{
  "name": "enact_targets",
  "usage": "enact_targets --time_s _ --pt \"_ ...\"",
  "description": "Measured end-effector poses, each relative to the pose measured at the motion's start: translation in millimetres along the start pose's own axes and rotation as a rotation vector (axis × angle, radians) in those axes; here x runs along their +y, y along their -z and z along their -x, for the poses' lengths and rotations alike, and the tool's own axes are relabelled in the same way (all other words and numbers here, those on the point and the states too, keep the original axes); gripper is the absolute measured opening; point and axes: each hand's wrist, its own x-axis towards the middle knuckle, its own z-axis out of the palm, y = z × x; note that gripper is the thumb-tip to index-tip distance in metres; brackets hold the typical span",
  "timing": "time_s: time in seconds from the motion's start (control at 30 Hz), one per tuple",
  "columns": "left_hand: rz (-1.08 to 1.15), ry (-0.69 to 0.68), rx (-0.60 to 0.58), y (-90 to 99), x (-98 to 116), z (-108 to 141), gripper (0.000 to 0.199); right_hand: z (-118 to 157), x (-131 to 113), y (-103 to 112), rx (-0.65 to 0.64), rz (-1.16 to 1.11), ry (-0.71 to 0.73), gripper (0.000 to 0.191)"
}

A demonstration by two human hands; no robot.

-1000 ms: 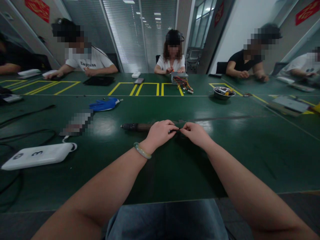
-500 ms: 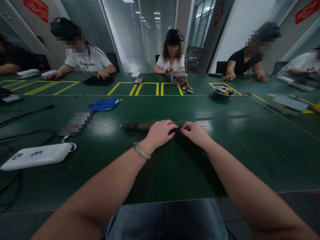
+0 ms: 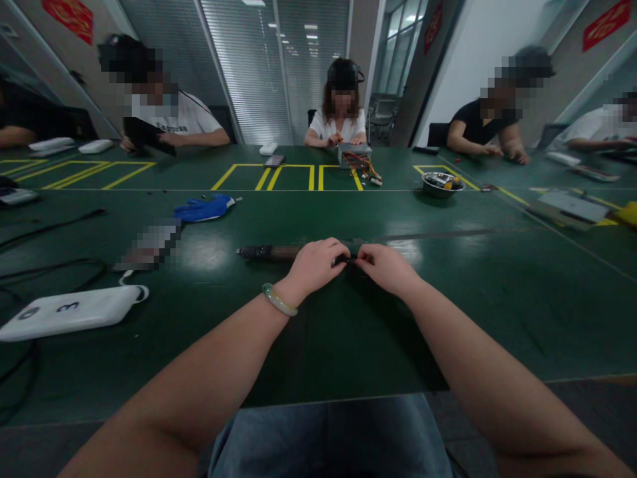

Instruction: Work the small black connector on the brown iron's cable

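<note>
A long dark tool with a brownish barrel and a narrow metal tip, like an inline electric screwdriver [image 3: 283,253], lies crosswise on the green table, its tip to the left. My left hand [image 3: 317,264] is closed over its right part and hides much of it. Close beside, my right hand [image 3: 382,263] has thumb and forefinger pinched together at a small dark piece by the tool's right end. The fingertips of both hands almost meet. What exactly the right fingers hold is too dark and small to make out.
Left of the hands lie a blue glove [image 3: 204,208], a pixelated phone-like object [image 3: 149,244], a white power bank [image 3: 74,312] and black cables [image 3: 54,269]. A metal bowl of small parts [image 3: 442,186] stands farther right. Several people sit across the table, one at a grey box with coloured wires [image 3: 354,157].
My hands stay at the tool, with the right fingers shifted slightly and lowered. Across the table on the left, a person has lifted a dark flat object off the surface.
</note>
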Motion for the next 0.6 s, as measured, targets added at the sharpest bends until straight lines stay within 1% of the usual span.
enact_targets --time_s 0.17,0.37,0.5,0.6 --pt "0.003 0.011 0.001 0.4 0.3 -0.5 0.016 -1.1 -3.4 0.0 0.014 0.053 0.010 0.008" --pt "0.007 0.017 0.002 1.3 0.0 0.1 0.015 -0.5 -1.5 -1.4 0.066 0.077 0.013 0.010" --pt "0.018 0.014 0.001 1.2 -0.5 0.4 0.016 -0.7 -1.2 -1.6 0.078 0.113 -0.002 0.009" --pt "0.027 0.016 0.002 1.1 -0.6 0.4 0.016 -0.5 -2.9 -0.6 0.084 0.133 0.025 0.008"
